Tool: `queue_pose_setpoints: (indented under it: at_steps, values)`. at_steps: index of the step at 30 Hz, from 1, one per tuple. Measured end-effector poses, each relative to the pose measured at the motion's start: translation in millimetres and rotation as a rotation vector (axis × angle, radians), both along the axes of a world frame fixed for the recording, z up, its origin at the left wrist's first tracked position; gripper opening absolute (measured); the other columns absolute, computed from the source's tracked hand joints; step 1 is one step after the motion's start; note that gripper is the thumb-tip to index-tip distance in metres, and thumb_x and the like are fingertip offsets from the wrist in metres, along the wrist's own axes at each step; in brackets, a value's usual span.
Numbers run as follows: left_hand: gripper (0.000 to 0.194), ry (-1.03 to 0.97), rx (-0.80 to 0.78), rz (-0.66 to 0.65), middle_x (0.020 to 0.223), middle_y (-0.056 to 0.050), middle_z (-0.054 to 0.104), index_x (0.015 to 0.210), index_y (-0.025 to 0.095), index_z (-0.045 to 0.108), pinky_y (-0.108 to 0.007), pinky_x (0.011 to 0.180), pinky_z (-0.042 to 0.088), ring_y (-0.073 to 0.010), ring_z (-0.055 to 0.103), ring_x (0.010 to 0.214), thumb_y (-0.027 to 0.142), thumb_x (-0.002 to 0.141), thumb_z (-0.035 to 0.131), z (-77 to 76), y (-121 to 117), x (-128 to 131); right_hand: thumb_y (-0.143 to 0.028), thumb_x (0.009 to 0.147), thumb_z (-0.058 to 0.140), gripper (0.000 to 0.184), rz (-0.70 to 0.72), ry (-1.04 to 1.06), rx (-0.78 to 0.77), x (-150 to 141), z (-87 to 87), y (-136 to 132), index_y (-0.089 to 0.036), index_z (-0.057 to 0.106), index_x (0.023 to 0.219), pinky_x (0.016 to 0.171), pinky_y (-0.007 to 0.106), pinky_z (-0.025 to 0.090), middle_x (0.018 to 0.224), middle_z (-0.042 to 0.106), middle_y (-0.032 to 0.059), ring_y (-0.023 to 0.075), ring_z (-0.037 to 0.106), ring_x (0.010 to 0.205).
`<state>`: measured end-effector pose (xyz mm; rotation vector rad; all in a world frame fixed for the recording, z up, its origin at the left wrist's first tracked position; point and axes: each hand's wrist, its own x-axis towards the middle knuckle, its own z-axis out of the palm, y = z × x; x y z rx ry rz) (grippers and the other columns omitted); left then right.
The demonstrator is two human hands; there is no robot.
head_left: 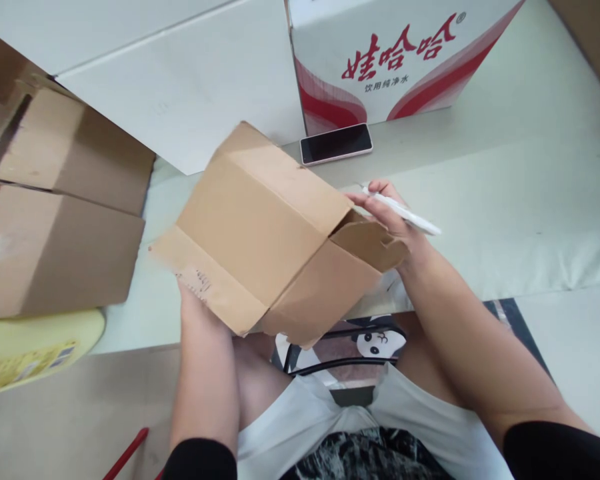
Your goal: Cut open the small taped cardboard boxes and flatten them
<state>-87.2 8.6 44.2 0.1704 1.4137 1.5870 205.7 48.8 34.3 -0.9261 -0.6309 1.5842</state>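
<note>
A brown cardboard box [260, 220] is tilted in front of me, its flaps open at the ends and some edges torn. My left hand [193, 300] holds the box's left side from beneath; its fingers are hidden behind the cardboard and only the wrist area shows. At the right end, my right hand [400, 230] is closed around a slim white pen-like tool [405, 212] with a thin pointed tip. That hand is right beside the open flap [367, 243], and its fingers reach the box's upper right corner.
A phone [336, 143] lies on the pale green tabletop [505, 200] against a white carton with red lettering [400, 60]. Another white carton [180, 87] stands at the back left. Brown boxes [55, 247] and a yellow container [40, 347] are at the left. Below is a panda-print item [380, 343].
</note>
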Motion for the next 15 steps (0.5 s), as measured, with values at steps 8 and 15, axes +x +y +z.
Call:
queue_pose_setpoints:
  at_steps: [8, 15]
  values:
    - [0.042, 0.065, 0.161, -0.048, 0.09, 0.001, 0.081, 0.104, 0.021, 0.072, -0.033, 0.069, 0.061, -0.0208, 0.076, 0.082, 0.062, 0.096, 0.063, -26.0, 17.8, -23.4, -0.062, 0.058, 0.1, 0.06, -0.054, 0.055, 0.057, -0.3, -8.6, -4.9, -0.03, 0.064, 0.092, 0.087, 0.041, 0.066, 0.094, 0.081, -0.0049, 0.0244, 0.079, 0.099]
    - [0.066, 0.195, 0.39, -0.118, 0.11, -0.009, 0.08, 0.099, 0.024, 0.07, -0.038, 0.088, 0.062, -0.034, 0.069, 0.124, 0.074, 0.061, 0.091, -24.5, 21.7, -21.4, -0.048, 0.05, 0.105, 0.062, -0.201, 0.036, -0.057, -6.4, -13.9, -0.1, -0.026, 0.076, 0.101, 0.098, 0.047, 0.068, 0.103, 0.085, 0.0005, 0.0269, 0.08, 0.102]
